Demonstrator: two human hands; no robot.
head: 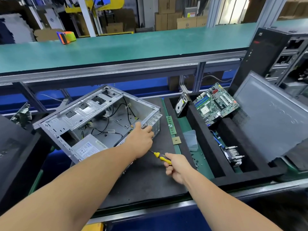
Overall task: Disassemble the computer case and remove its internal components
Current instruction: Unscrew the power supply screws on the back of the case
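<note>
An open grey computer case [93,114] lies on its side on the black mat, with loose black cables and a silver power supply [90,146] inside. My left hand [141,137] grips the case's rear right corner, thumb inside the rim. My right hand [176,168] holds a yellow-handled screwdriver [160,157] just in front of the case, its tip pointing left toward my left wrist.
A RAM stick [171,125], a CPU chip [177,140] and a clear plastic box [191,139] lie right of the case. A black foam tray holds a hard drive [181,105], motherboard [216,104] and heatsink [233,155]. A side panel [270,117] and another tower [283,52] stand at right.
</note>
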